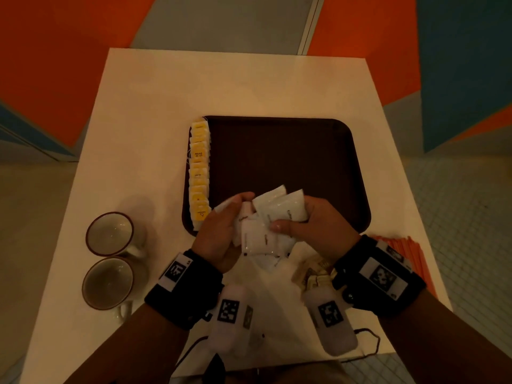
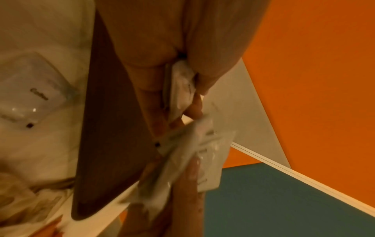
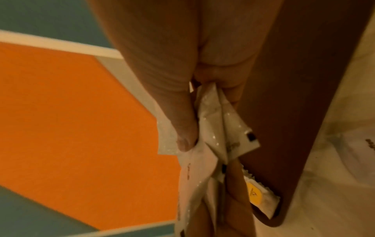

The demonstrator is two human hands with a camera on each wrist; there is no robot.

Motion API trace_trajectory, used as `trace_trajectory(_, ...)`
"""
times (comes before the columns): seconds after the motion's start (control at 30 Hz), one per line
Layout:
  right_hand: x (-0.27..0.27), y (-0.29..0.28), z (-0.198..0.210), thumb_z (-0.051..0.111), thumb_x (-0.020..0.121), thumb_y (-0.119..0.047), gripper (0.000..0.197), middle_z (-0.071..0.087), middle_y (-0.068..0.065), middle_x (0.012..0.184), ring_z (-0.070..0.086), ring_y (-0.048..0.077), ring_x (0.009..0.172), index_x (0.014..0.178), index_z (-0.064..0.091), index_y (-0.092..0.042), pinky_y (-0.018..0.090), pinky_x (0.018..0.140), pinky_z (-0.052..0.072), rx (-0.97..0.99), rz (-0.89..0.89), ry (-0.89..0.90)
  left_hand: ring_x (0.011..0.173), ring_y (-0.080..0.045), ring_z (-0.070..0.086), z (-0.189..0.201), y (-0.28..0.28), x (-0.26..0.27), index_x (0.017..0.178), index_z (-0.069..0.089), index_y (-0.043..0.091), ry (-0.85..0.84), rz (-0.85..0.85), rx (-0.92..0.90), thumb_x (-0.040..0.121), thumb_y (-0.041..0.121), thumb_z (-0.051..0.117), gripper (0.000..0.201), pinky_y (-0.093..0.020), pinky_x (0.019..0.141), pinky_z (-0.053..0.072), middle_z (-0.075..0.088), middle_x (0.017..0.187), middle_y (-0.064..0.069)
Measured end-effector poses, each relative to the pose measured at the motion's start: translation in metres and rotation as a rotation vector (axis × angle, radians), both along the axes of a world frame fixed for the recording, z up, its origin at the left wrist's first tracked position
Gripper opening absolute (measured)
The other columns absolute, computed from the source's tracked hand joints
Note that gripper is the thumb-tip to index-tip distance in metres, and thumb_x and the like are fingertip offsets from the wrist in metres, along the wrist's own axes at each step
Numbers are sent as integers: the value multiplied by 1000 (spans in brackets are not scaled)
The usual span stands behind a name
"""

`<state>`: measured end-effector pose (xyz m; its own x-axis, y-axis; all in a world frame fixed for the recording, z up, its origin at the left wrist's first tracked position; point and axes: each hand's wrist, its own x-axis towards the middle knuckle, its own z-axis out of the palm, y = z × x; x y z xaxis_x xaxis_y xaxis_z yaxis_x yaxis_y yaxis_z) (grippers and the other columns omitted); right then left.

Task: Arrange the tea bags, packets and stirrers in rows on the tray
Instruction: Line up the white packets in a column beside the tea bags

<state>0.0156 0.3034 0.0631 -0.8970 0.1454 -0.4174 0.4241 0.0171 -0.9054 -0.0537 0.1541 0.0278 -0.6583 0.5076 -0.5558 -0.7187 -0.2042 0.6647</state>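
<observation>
A dark brown tray (image 1: 277, 151) lies mid-table. Yellow tea bags (image 1: 199, 176) form one row along its left edge. Both hands hover over the tray's near edge with white coffee packets. My right hand (image 1: 310, 220) pinches a fan of white packets (image 1: 282, 209) between thumb and fingers; the right wrist view shows them too (image 3: 215, 128). My left hand (image 1: 221, 228) grips more white packets (image 1: 255, 234), seen edge-on in the left wrist view (image 2: 180, 89). More white packets (image 1: 277, 259) lie on the table under the hands. Orange stirrers (image 1: 410, 248) lie at the right edge.
Two empty mugs (image 1: 110, 234) (image 1: 109, 282) stand left of the tray near the table's front. Brownish packets (image 1: 313, 273) lie beside the right wrist. A loose white packet (image 2: 34, 89) rests on the table. Cables hang at the front edge. Most of the tray is bare.
</observation>
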Motion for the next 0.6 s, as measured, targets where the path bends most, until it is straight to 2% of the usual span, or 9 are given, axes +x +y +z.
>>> trace_trajectory(0.17,2,10,-4,72,74,-9,25,73,-2,89,71,12,81,98,65,-18,25,65,57,-18,-207,16,61,-18,57,7,-10,3,83,59,14,44,-104,-31,87,40,44,31,-27,53,50,60,73,-8)
trace_trajectory(0.2,1,9,-5,71,75,-11,26,72,-3,91,71,11,82,98,65,-19,26,66,58,-7,-243,30,59,-17,55,10,-11,4,82,59,14,83,-131,-35,83,40,47,29,-26,53,49,59,69,-7)
trace_trajectory(0.27,-1,6,-5,71,76,-12,28,71,-3,95,70,11,84,102,63,-19,28,68,58,9,-273,57,60,-15,55,12,-10,7,84,59,13,181,-166,-75,80,31,52,19,-24,55,49,60,65,-2)
trace_trajectory(0.4,-3,-3,-6,68,78,-9,26,71,-3,92,70,8,80,103,63,-16,20,63,56,-41,-285,91,63,-10,63,9,-5,7,97,59,2,289,-158,-112,85,7,58,14,-22,53,51,68,74,-1)
trace_trajectory(0.5,-4,1,-8,65,82,-12,20,71,-7,88,69,3,80,99,63,-24,17,63,54,-35,-432,109,66,-9,67,12,-6,2,92,62,11,269,-102,-94,86,4,55,11,-21,54,52,71,74,1)
trace_trajectory(0.6,-1,13,-9,64,82,-17,18,72,-4,94,70,6,85,98,63,-26,22,68,56,-37,-459,66,85,-18,67,10,-10,-4,94,63,17,193,56,-85,87,9,56,13,-29,69,55,71,90,-2)
